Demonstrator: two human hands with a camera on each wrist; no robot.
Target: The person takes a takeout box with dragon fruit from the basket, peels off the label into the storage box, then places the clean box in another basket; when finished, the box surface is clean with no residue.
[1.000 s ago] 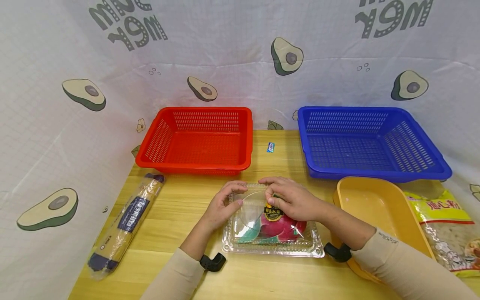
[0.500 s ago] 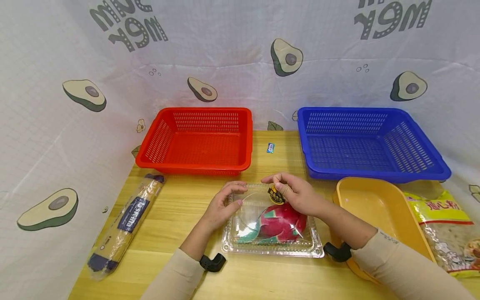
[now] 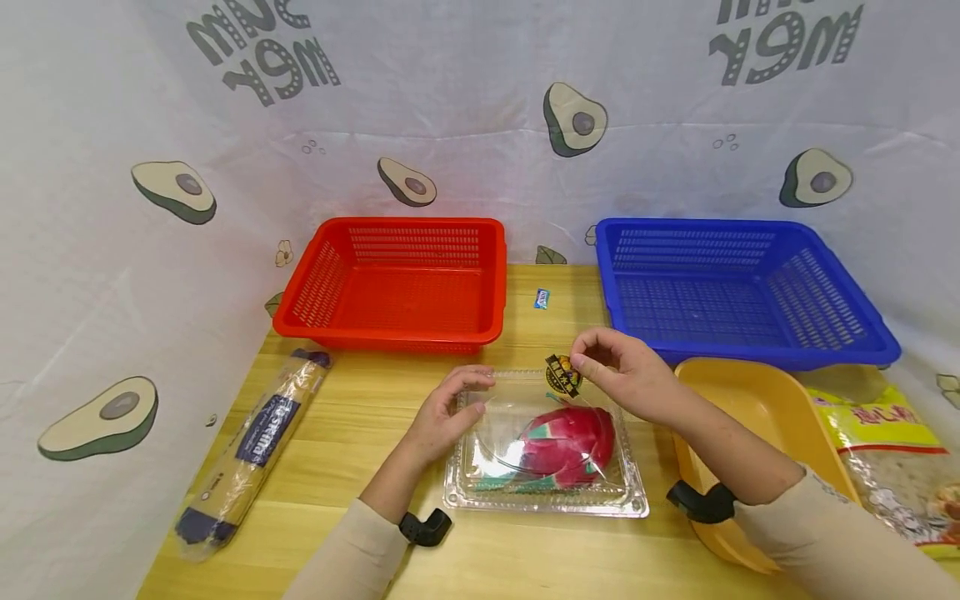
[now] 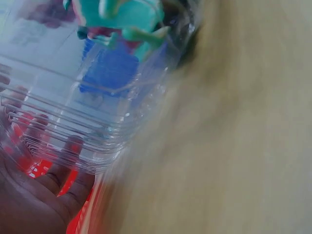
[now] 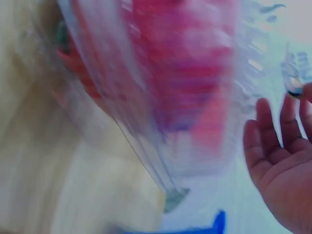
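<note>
A clear plastic clamshell box [image 3: 540,503] lies closed on the table with a red, green-scaled dragon fruit [image 3: 573,446] inside. My left hand [image 3: 446,412] grips the box's left side, thumb on the lid and fingers toward the far-left corner; the left wrist view shows those fingers [image 4: 73,146] against the ridged plastic wall. Between thumb and forefinger, my right hand [image 3: 633,375] pinches a round black-and-gold sticker [image 3: 561,375] by its right edge, over the box's far edge. Whether the sticker still touches the lid, I cannot tell.
Behind stand a red basket [image 3: 405,343] and a blue basket [image 3: 750,354]. A yellow tub [image 3: 720,400] is right of the box, beside a bag of pasta [image 3: 885,458]. A spaghetti pack [image 3: 258,446] lies left. A small blue packet [image 3: 542,298] sits between the baskets.
My right hand has moved away and rightward, drawing the sticker from the lid's middle to beyond the fruit, near the box's far edge. The left hand has stayed on the box.
</note>
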